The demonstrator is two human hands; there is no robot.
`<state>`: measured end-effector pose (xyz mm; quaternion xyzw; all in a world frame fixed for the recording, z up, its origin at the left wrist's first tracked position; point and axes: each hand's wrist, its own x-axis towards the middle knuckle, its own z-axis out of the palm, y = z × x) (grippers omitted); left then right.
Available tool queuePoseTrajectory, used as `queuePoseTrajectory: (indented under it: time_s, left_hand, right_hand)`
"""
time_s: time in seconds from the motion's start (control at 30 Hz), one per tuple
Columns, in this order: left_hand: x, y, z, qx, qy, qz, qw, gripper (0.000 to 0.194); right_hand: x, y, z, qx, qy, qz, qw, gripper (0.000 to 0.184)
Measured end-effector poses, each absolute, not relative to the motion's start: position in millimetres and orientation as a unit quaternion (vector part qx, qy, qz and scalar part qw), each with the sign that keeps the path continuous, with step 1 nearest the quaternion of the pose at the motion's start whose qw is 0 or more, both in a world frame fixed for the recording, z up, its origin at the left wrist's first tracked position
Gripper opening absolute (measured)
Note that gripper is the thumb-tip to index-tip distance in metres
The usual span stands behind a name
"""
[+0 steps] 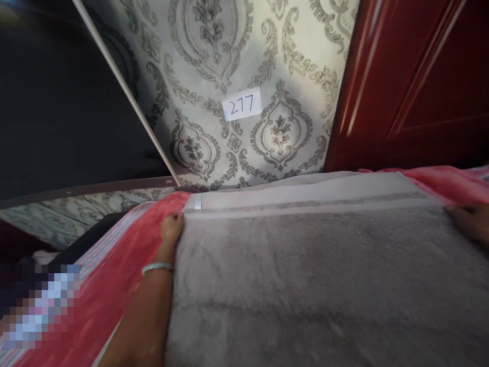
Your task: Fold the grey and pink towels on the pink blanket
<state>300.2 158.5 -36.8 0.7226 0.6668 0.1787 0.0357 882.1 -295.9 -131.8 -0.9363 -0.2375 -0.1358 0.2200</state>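
Observation:
A grey towel [305,265] with a smooth woven band and a small white tag [197,202] near its far edge is spread out in front of me. My left hand [172,227] is closed on its left edge, close to the far corner; a pale bangle [157,267] circles that wrist. On the opposite side my right hand [471,219] pinches the right edge near the far corner and is partly cut off by the frame. Under the towel lies a red cloth [141,244] with a striped border, showing on both sides.
Behind the towel rises a patterned wallpapered wall [237,66] with a paper label [242,104] reading 277. A large dark screen-like panel [69,102] stands at the left, a dark red panelled door [416,76] at the right. A pixelated patch covers the lower left.

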Motion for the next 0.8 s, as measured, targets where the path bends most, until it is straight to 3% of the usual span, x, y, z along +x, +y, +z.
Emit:
queuePoseTrajectory:
  time_s: [0.1, 0.2, 0.27, 0.4, 0.63, 0.8]
  left_hand:
    - [309, 153, -25, 0.741, 0.642, 0.195, -0.019, 0.039]
    - [340, 129, -17, 0.847, 0.479, 0.217, -0.084, 0.049]
    - [370, 96, -22, 0.929, 0.316, 0.190, -0.030, 0.056]
    - [420, 22, -49, 0.996, 0.024, 0.036, 0.084, 0.065]
    - [424, 7, -60, 0.995, 0.046, -0.007, 0.089, 0.066]
    - [363, 55, -53, 0.978, 0.203, -0.009, 0.040, 0.060]
  right_hand:
    - [845, -270, -78, -0.951, -0.198, -0.092, 0.220, 0.094]
    - [788, -232, -39, -0.884, -0.346, -0.133, 0.283, 0.083]
    - [745, -208, -39, -0.795, -0.513, -0.139, 0.292, 0.077]
    - [678, -181, -75, -0.698, -0.699, 0.000, 0.156, 0.067]
    - [676, -174, -94, -0.703, -0.697, 0.050, 0.129, 0.064]
    - [743, -228, -104, -0.819, -0.564, 0.039, 0.097, 0.067]
